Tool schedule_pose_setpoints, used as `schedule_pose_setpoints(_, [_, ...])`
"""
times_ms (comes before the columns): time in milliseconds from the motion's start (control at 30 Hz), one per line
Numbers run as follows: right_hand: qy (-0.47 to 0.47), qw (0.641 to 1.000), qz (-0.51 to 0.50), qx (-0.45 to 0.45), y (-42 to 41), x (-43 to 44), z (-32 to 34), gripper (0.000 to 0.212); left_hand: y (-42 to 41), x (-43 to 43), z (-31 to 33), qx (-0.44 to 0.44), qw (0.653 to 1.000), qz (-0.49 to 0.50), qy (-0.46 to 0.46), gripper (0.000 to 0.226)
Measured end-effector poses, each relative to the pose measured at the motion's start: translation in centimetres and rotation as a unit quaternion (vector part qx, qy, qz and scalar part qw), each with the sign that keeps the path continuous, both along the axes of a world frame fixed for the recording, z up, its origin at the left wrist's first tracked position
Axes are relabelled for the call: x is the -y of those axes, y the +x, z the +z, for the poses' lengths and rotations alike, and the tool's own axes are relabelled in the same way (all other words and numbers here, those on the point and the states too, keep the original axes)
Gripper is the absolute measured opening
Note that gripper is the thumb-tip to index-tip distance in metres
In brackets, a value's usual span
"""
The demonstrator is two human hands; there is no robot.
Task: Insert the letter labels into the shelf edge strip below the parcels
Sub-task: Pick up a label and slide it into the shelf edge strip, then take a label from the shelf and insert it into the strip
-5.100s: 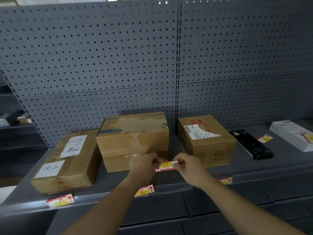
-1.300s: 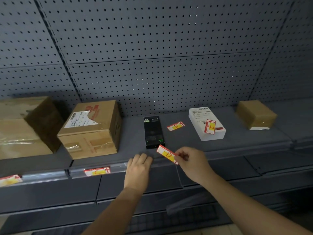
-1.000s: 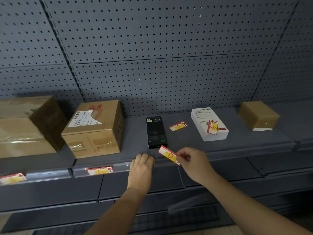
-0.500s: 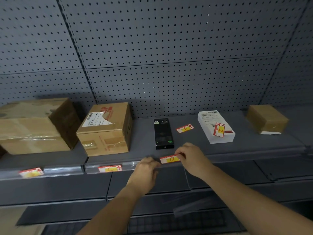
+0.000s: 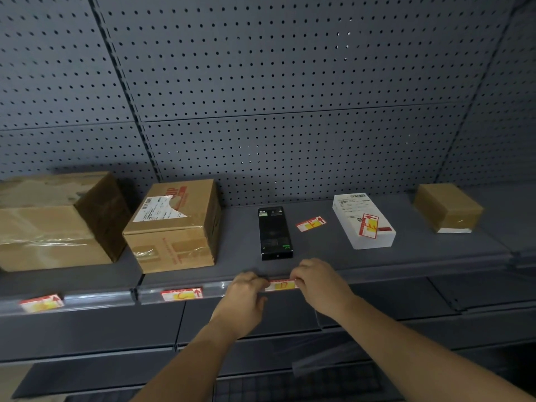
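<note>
A red and yellow label marked D (image 5: 280,285) lies against the shelf edge strip (image 5: 220,286), right below the black box (image 5: 274,232). My left hand (image 5: 246,297) pinches its left end and my right hand (image 5: 317,282) pinches its right end. How deep the label sits in the strip is hidden by my fingers. Left of it, a C label (image 5: 182,294) sits in the strip under a taped cardboard box (image 5: 174,224), and another label (image 5: 42,303) sits further left. One loose label (image 5: 311,224) rests on the shelf and one (image 5: 369,225) on the white parcel (image 5: 364,220).
A large cardboard box (image 5: 55,221) stands at the left and a small brown parcel (image 5: 448,207) at the right. Grey pegboard (image 5: 275,97) backs the shelf. A lower shelf (image 5: 377,338) runs under my arms.
My right hand has brought the D label down from above the shelf edge onto the strip, levelling it. My left hand has closed onto its left end. The view shifted slightly right.
</note>
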State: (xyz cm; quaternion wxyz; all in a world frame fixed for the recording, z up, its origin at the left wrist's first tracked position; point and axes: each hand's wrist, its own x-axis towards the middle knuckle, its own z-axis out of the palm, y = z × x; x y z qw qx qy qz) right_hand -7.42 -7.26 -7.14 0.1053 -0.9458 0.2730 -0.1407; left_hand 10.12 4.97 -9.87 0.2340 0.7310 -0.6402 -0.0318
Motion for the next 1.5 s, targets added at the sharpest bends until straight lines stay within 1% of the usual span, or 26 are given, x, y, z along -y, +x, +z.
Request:
schedule_pose_setpoints(167, [0.039, 0.997, -0.039, 0.048, -0.6, -0.3, 1.4, 0.022, -0.1, -0.1, 1.5, 0.006, 1.000, 0.005, 0.018, 0.029])
schedule_pose_setpoints(267, [0.055, 0.993, -0.067, 0.079, -0.6, -0.7, 3.1, 0.026, -0.1, 0.3, 3.4, 0.029, 0.999, 0.018, 0.013, 0.026])
schedule_pose_setpoints(400, [0.041, 0.989, -0.087, 0.110, -0.5, -1.3, 6.3, 0.026, -0.4, 1.4, 7.4, 0.050, 0.998, 0.043, -0.016, 0.033])
schedule_pose_setpoints(533, [0.016, 0.987, -0.101, 0.123, -1.1, -1.8, 8.7, 0.027, -1.1, 1.9, 10.6, 0.064, 0.996, 0.053, -0.041, 0.034])
schedule_pose_setpoints(633, [0.009, 0.983, -0.134, 0.125, -2.3, -2.2, 9.7, 0.031, -2.0, 2.3, 11.8, 0.068, 0.996, 0.044, -0.042, 0.035])
schedule_pose_setpoints(800, [0.024, 0.974, -0.201, 0.099, -5.6, -2.8, 10.0, 0.033, -4.2, 3.4, 11.9, 0.060, 0.997, -0.015, -0.045, 0.025])
schedule_pose_setpoints(933, [0.033, 0.962, -0.254, 0.093, -8.8, -3.3, 9.6, 0.033, -6.6, 4.5, 11.5, 0.071, 0.995, -0.063, -0.039, 0.025])
schedule_pose_setpoints(1167, [0.038, 0.946, -0.310, 0.088, -14.0, -4.1, 8.8, 0.028, -10.8, 5.8, 10.3, 0.074, 0.990, -0.117, -0.024, 0.025])
schedule_pose_setpoints(1333, [0.049, 0.940, -0.326, 0.089, -16.6, -2.9, 8.3, 0.030, -13.2, 7.3, 10.2, 0.083, 0.990, -0.114, -0.011, 0.032])
schedule_pose_setpoints(1500, [0.058, 0.947, -0.303, 0.093, -18.5, 0.1, 7.3, 0.030, -15.3, 9.8, 9.6, 0.074, 0.993, -0.091, 0.001, 0.035])
